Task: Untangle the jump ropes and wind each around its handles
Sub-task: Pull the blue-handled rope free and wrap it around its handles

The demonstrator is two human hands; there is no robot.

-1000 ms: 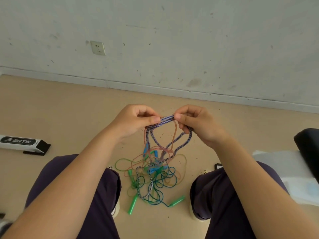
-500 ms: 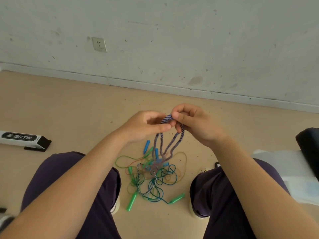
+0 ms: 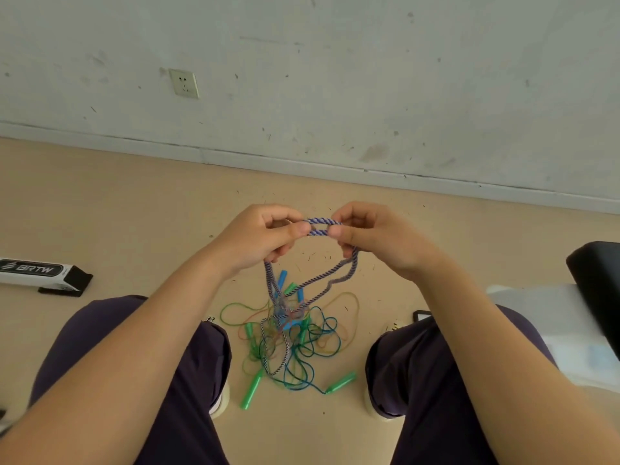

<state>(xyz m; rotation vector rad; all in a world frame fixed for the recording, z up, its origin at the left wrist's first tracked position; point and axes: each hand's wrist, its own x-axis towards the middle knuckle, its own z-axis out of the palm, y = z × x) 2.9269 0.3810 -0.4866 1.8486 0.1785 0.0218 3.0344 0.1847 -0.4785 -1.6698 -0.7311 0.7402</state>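
Note:
Two strands of a purple-and-white braided jump rope [image 3: 321,227] stretch between my hands at chest height. My left hand [image 3: 265,236] pinches them at one end and my right hand [image 3: 372,236] pinches the other. The braided rope hangs down in loops into a tangle [image 3: 295,337] of thin green, blue and orange ropes on the floor between my knees. Green handles [image 3: 251,389] [image 3: 340,385] lie at the tangle's front. Blue handles [image 3: 281,280] show at its far side.
A white and black box [image 3: 40,273] lies on the floor at the left. At the right edge are a black object [image 3: 597,290] and white sheets [image 3: 553,330]. A small dark device [image 3: 422,316] lies by my right knee. The wall and its socket [image 3: 184,82] are ahead.
My hands came close together half a second ago, then drew apart again, stretching a short span of braided rope between them. The orange strand that hung from my hands has dropped back into the tangle.

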